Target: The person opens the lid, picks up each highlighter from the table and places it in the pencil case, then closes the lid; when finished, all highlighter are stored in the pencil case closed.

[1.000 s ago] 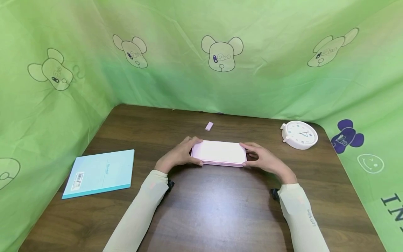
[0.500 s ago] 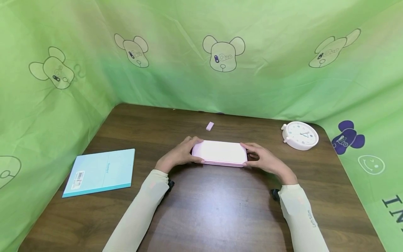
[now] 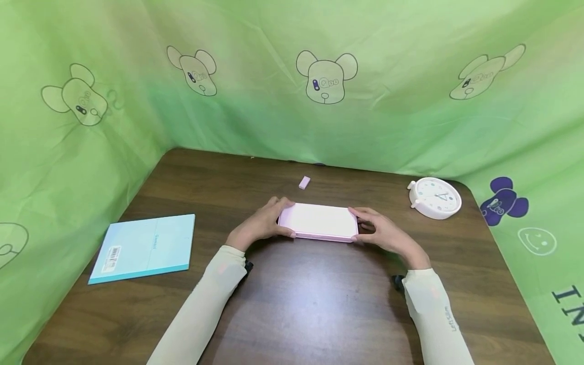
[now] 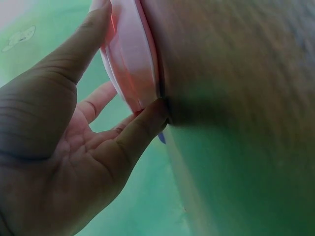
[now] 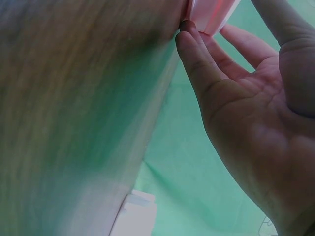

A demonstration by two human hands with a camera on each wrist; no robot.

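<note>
A flat, oblong pink pencil case [image 3: 324, 221] lies in the middle of the brown table in the head view, its pale top washed bright by light. My left hand [image 3: 261, 223] grips its left end, thumb at the near edge and fingers at the far one. At the opposite end my right hand [image 3: 387, 230] holds it the same way. In the left wrist view the rounded pink side of the case [image 4: 132, 56] shows between thumb and fingers, with a fingertip down at the tabletop. Only a corner of the case [image 5: 209, 14] shows in the right wrist view.
A small pink eraser-like block [image 3: 304, 182] lies beyond the case. At the far right a white alarm clock [image 3: 435, 198] lies face up. A light-blue notebook [image 3: 143, 247] rests by the left table edge. Green printed cloth [image 3: 255, 121] surrounds the table's back and sides.
</note>
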